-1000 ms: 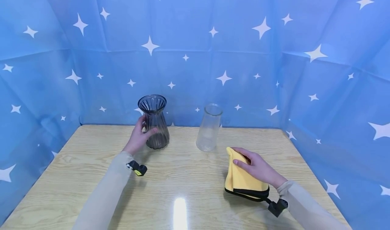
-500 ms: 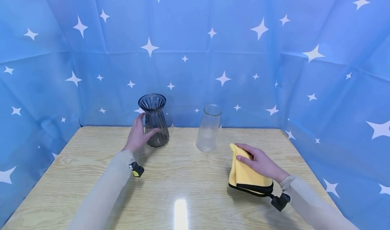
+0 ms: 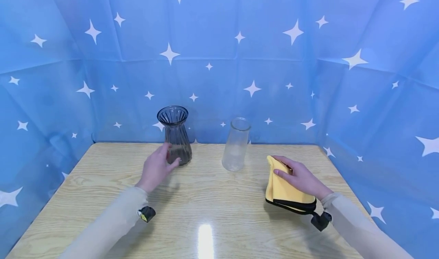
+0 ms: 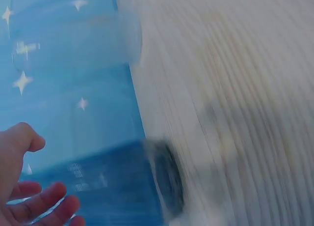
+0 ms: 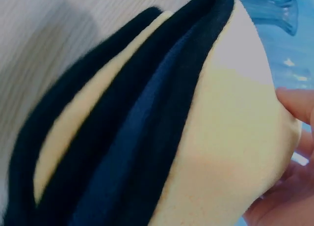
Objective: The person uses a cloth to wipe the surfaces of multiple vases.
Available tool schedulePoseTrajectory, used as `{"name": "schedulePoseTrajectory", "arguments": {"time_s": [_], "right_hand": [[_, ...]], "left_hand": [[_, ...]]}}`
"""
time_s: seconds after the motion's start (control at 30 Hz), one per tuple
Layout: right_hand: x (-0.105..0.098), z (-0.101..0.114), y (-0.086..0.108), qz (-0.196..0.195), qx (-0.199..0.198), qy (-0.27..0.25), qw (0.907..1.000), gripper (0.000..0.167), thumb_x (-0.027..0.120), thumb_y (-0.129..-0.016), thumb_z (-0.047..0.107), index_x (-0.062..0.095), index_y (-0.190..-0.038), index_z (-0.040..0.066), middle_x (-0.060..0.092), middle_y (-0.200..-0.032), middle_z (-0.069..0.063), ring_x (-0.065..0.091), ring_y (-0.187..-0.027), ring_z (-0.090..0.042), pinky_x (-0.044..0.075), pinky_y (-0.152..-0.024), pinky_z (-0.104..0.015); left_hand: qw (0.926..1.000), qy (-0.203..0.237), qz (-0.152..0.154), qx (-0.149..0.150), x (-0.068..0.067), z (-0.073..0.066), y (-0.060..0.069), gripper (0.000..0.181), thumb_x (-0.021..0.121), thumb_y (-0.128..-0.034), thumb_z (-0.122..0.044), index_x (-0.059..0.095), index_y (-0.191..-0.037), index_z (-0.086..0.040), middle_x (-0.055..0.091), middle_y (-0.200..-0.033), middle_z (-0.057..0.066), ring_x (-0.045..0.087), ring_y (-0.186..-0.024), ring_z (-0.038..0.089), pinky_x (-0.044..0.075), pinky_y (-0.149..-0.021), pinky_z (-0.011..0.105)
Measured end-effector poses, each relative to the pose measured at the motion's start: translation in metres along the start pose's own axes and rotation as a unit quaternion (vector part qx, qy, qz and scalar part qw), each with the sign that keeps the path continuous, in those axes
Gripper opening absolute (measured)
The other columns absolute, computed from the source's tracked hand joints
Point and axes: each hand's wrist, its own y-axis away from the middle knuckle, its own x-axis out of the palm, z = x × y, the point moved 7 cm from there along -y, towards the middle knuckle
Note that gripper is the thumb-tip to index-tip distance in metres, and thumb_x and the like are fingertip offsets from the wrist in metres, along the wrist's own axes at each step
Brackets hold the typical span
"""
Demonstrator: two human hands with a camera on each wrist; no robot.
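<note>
Yellow folded cloth with black edging (image 3: 289,188) is hanging from your right hand (image 3: 303,178), your thumb pressing on its face while your fingers are gripping behind its upper edge. Your left hand (image 3: 157,170) is holding nothing; its fingers are lying loose and apart, just beside the dark grey fluted glass vase with a flared rim (image 3: 179,139). Whether your fingertips are touching that glass, the views are not showing clearly. Both forearms are wearing pale sleeves (image 3: 111,219). The dark vase is standing upright on the pale wood-grain desk (image 3: 212,198), near the far edge. Between it and the cloth, a clear tapered glass vase (image 3: 236,148) is also standing upright. Beyond the desk, a blue curtain printed with white stars (image 3: 205,26) is hanging on three sides.
</note>
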Motion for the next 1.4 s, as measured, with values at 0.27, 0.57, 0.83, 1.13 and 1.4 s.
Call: {"name": "schedulePoseTrajectory", "arguments": {"time_s": [0.27, 0.57, 0.83, 1.13, 1.4], "right_hand": [[-0.002, -0.006, -0.007, 0.001, 0.007, -0.001, 1.0, 0.055, 0.057, -0.099, 0.028, 0.041, -0.145, 0.003, 0.053, -0.13, -0.02, 0.039, -0.055, -0.011, 0.037, -0.055, -0.028], [0.002, -0.004, -0.011, 0.002, 0.007, -0.01, 0.9999, 0.055, 0.056, -0.099, 0.028, 0.04, -0.146, 0.003, 0.047, -0.139, -0.022, 0.052, -0.072, -0.016, 0.041, -0.064, -0.03], [0.003, -0.007, -0.012, -0.025, 0.027, -0.077, 0.9964, 0.055, 0.056, -0.1, 0.024, 0.038, -0.147, 0.004, 0.056, -0.122, -0.021, 0.061, -0.081, -0.02, 0.053, -0.064, -0.029], [-0.001, -0.014, -0.014, -0.087, 0.057, -0.142, 0.9844, 0.055, 0.056, -0.099, 0.02, 0.035, -0.148, 0.004, 0.059, -0.112, -0.022, 0.062, -0.082, -0.02, 0.055, -0.065, -0.029], [0.001, -0.013, -0.017, -0.104, 0.08, -0.179, 0.9751, 0.057, 0.057, -0.099, 0.02, 0.035, -0.149, 0.004, 0.057, -0.116, -0.024, 0.06, -0.087, -0.019, 0.055, -0.067, -0.028]], "left_hand": [[0.9944, 0.073, 0.047, 0.06, 0.033, -0.037, 0.0, 0.033, 0.076, -0.0813, -0.016, 0.057, -0.106, -0.005, 0.059, -0.074, 0.0, 0.053, -0.063, 0.011, 0.048, -0.056, 0.027], [0.9803, 0.157, 0.12, 0.015, 0.076, -0.052, -0.013, 0.038, 0.075, -0.0845, -0.018, 0.057, -0.116, -0.007, 0.067, -0.093, 0.006, 0.063, -0.082, 0.019, 0.053, -0.072, 0.034], [0.9442, 0.287, 0.156, -0.039, 0.112, -0.052, -0.035, 0.066, 0.073, -0.0868, -0.016, 0.041, -0.143, -0.007, 0.05, -0.135, 0.018, 0.054, -0.116, 0.038, 0.049, -0.092, 0.047], [0.9243, 0.346, 0.151, -0.058, 0.137, -0.064, -0.05, 0.084, 0.075, -0.0862, -0.02, 0.023, -0.153, -0.014, 0.031, -0.151, 0.02, 0.039, -0.131, 0.042, 0.038, -0.104, 0.051], [0.9195, 0.362, 0.146, -0.043, 0.146, -0.081, -0.068, 0.094, 0.078, -0.0833, -0.023, 0.017, -0.155, -0.021, 0.023, -0.157, 0.011, 0.031, -0.137, 0.036, 0.033, -0.106, 0.053]]}}
